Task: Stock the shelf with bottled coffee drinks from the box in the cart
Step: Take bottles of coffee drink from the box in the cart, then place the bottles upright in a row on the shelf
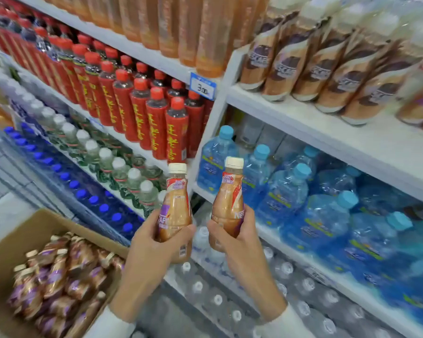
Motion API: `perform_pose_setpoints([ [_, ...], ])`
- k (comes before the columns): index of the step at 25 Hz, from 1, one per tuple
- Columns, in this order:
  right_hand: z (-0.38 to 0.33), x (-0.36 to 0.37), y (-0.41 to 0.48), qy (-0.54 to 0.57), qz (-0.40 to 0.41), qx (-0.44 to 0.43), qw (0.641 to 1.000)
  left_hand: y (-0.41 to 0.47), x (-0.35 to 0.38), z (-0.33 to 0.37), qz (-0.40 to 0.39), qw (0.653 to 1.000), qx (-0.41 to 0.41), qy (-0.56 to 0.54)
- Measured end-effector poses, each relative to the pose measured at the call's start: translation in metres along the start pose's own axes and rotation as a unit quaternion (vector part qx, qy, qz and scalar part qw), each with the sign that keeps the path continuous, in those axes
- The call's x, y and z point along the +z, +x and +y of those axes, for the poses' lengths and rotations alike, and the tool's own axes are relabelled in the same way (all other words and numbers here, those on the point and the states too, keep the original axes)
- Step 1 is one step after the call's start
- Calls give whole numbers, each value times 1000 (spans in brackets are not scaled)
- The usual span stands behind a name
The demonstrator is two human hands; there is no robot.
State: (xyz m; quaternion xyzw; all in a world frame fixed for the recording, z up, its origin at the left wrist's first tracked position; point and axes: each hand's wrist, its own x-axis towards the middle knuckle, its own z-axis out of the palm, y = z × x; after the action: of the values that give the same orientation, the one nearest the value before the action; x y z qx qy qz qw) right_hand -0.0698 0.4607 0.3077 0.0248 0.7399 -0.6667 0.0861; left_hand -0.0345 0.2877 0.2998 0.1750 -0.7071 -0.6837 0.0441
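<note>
my left hand (pixel 154 242) has its fingers (pixel 189 228) clamped on one coffee bottle (pixel 175 211), my right hand (pixel 237 235) on another bottle (pixel 227 203), both upright before the shelf (pixel 327 128). more lie in the box (pixel 17 237) at lower left.

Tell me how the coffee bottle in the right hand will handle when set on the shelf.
The coffee bottle looks full, so probably hefty for its size. Tall with a narrow neck, it may tip if nudged. Its glossy sleeve could be slippery.
</note>
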Motion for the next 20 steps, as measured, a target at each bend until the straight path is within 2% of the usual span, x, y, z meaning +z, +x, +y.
perform_pose_setpoints([
  [5,-20,-124,-41,27,83,-39,995,-31,113,37,-77,994,76,4],
  [10,-44,-224,-77,32,145,-84,985,-58,210,75,-143,983,117,-8],
  [15,-73,-297,-83,11,227,-129,965,-59,291,123,-216,961,174,-12],
  [20,-105,-354,-47,-25,293,-159,942,-27,363,175,-260,937,235,-3],
])
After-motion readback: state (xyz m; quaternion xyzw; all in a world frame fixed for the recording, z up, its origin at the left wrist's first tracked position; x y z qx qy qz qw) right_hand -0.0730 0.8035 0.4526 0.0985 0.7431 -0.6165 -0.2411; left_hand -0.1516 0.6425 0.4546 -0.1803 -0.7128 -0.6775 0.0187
